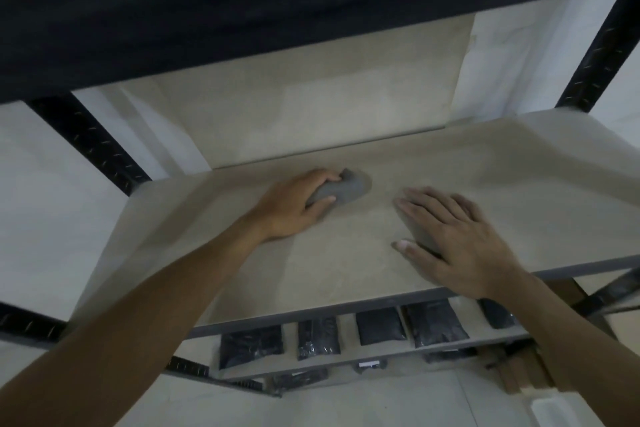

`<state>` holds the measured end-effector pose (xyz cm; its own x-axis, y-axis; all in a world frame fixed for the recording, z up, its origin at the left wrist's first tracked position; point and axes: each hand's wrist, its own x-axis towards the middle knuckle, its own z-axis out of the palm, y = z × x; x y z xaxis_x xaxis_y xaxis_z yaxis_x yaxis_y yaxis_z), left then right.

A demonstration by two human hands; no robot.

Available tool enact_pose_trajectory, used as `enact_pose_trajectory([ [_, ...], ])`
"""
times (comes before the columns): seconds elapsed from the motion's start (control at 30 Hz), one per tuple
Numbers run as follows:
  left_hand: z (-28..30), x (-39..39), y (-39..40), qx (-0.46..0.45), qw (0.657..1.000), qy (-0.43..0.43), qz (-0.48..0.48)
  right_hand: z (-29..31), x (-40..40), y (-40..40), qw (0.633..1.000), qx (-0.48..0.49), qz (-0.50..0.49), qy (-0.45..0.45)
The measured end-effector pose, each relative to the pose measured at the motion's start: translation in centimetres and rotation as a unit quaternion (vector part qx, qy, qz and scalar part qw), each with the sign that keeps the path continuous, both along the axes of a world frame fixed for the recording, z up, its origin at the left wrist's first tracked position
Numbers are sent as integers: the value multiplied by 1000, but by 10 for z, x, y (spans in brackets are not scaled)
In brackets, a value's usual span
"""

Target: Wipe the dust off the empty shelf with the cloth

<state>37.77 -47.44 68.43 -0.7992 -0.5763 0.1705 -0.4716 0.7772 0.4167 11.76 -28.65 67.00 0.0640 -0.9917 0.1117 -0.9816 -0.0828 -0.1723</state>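
**Two hands on the empty shelf, cloth in the left**

Two bare hands rest on the beige shelf. The left hand is closed around a bunched grey cloth, thumb on top, and presses it against the board near the far middle. The right hand lies flat, palm down, fingers spread wide, holding nothing, to the right of the cloth and nearer the front edge. The hands are apart.

Apart from the cloth and hands, the shelf board carries nothing. On the lower shelf, a row of dark packets lies side by side along the near edge. Their contents cannot be told. Any print on them is too blurred to read. Black slotted uprights frame the unit on both sides.
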Motion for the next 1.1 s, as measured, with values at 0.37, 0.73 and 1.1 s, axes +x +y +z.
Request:
enact_pose_trajectory([
  [0.37, -7, 4, 1, -52, 997, -15, 47, -2, 1, 2, 1000, -3, 3, 5],
  [0.73, 3, -3, -15, -46, 994, -18, 97, 4, -55, 21, 1000, 26, 10, 10],
  [1.1, 5, -11, 59, 1, 999, -16, -40, -3, -59, 20, 1000, -9, 9, 7],
])
